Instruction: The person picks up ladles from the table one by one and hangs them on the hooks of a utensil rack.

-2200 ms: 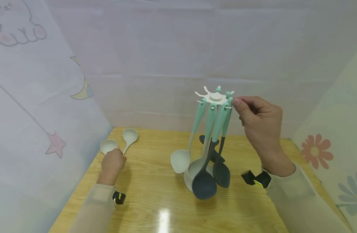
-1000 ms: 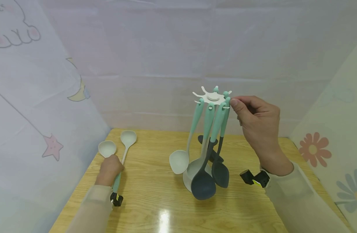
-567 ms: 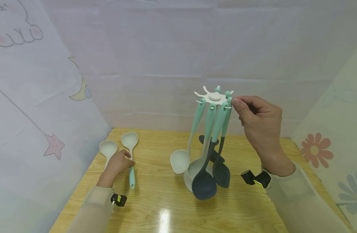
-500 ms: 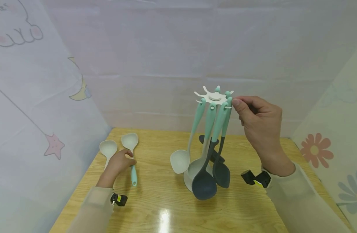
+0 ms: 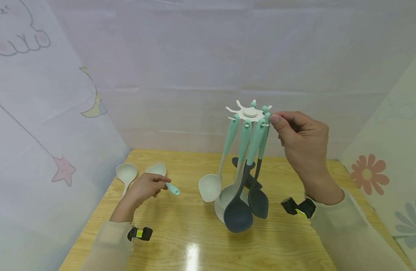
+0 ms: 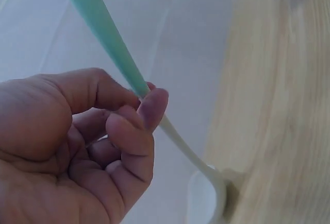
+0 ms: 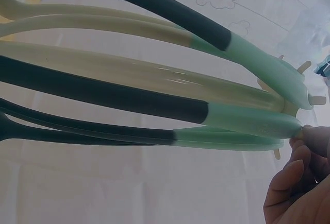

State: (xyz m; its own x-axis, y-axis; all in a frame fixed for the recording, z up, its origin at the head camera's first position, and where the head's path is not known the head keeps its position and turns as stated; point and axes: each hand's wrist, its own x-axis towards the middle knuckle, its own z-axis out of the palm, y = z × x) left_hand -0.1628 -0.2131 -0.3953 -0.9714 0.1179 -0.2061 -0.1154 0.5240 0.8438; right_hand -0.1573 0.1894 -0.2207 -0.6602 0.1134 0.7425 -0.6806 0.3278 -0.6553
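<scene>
My left hand (image 5: pixel 148 188) pinches a white spoon (image 5: pixel 157 170) where its mint handle (image 6: pixel 103 28) meets the pale shaft. The spoon's bowl is low over the table, and the handle end points right and toward me. At the rack's top, my right hand (image 5: pixel 304 139) pinches the upper end of a dark spatula (image 5: pixel 258 203) with a mint handle (image 7: pixel 252 120), which hangs on a hook. The white rack (image 5: pixel 250 112) bears several hanging utensils, including a dark ladle (image 5: pixel 237 216) and a white ladle (image 5: pixel 209 188). Some of its arms on the left and back carry nothing.
Another white spoon (image 5: pixel 126 173) lies at the table's left edge, its lower part hidden behind my left hand. The wooden table (image 5: pixel 181 233) meets a pale cloth backdrop (image 5: pixel 194 94) behind, with printed cloth on both sides.
My left hand has moved off the left spoon to the right one, pinched it, and turned it so its handle swings right. My right hand stays at the rack.
</scene>
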